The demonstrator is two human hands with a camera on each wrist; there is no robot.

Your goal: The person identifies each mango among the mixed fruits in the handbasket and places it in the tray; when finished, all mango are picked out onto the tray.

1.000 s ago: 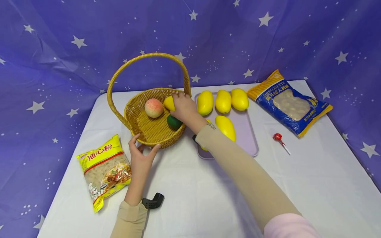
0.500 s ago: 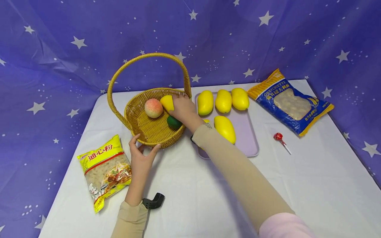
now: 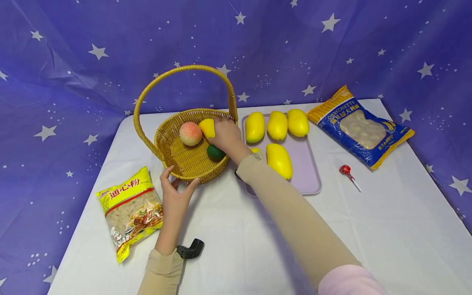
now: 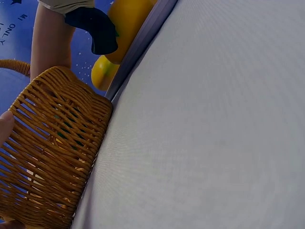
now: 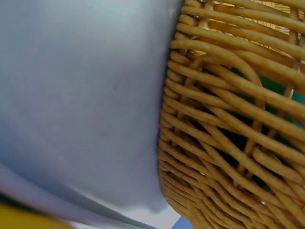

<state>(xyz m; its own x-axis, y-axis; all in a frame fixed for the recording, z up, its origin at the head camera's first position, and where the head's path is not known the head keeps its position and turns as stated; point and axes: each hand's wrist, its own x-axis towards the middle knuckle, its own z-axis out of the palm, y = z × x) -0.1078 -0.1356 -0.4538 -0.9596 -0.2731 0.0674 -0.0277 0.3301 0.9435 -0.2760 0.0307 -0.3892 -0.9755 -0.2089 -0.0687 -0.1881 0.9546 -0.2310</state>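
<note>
My right hand (image 3: 229, 137) reaches over the right rim of the wicker basket (image 3: 188, 168) and holds a yellow mango (image 3: 207, 128) inside it, its fingertips hidden. A peach (image 3: 190, 134) lies left of that mango, and a dark green rounded fruit (image 3: 215, 153) sits just below the hand. At the near side, my left hand (image 3: 175, 198) grips the basket's rim, thumb and index finger spread apart. In the left wrist view, a fingertip (image 4: 5, 126) rests against the woven wall. Basket weave fills the right of the right wrist view, without the hand.
Several yellow mangoes (image 3: 279, 161) lie on a lilac tray (image 3: 306, 168) right of the basket, one partly behind my right sleeve. A yellow pasta bag (image 3: 132, 213) lies at left. A blue orecchiette bag (image 3: 361, 127) and a red lollipop (image 3: 345, 170) are at right.
The mango in my right hand has shifted slightly left toward the peach and the hand moved a little with it. My left hand has stayed at the basket rim.
</note>
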